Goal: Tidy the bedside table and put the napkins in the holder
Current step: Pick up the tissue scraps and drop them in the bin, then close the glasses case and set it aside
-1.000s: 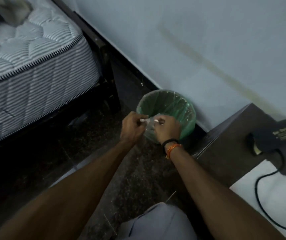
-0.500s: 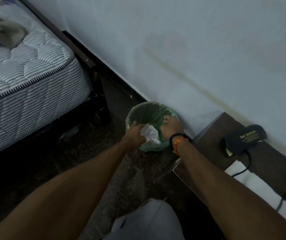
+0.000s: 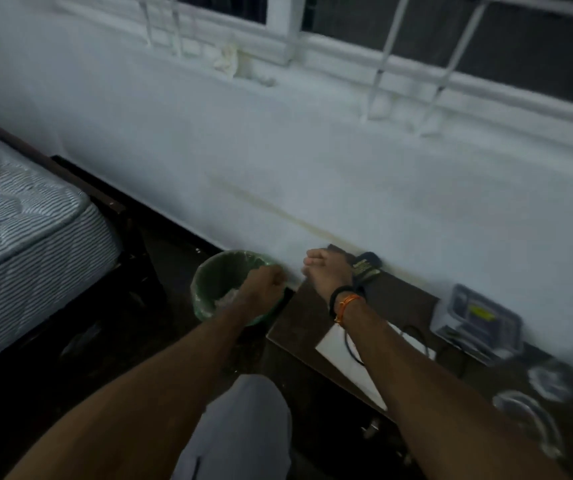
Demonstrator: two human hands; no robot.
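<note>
At the left edge of the frame lies a striped mattress [image 3: 25, 230] on a dark bed frame [image 3: 105, 202], with dark floor below it. Just left of centre, against the white wall [image 3: 278, 150], stands a green bin [image 3: 209, 282] lined with a thin bag; something pale and crumpled lies inside it. The left hand [image 3: 264, 285] hangs over the bin's right rim, its fingers curled into a loose fist with nothing visible in it. Just right of it, a little apart, the right hand [image 3: 326, 271] hovers over the near-left corner of the bedside table [image 3: 299, 323], a dark band and an orange thread at the wrist; its fingers are bunched together and blurred, so I cannot tell whether they hold anything.

The table runs from centre toward the lower right. On it sit a dark adapter [image 3: 366, 266] by the wall, a white sheet [image 3: 354, 358] crossed by a black cable [image 3: 351, 348], a grey boxy device [image 3: 479, 317] further right, and blurred round glassy things [image 3: 527, 414] at the lower right. I cannot pick out napkins or a holder for certain.

What remains to tidy lies right of both hands, along the table's length, so the right hand is nearer and would likely reach rightward first.
</note>
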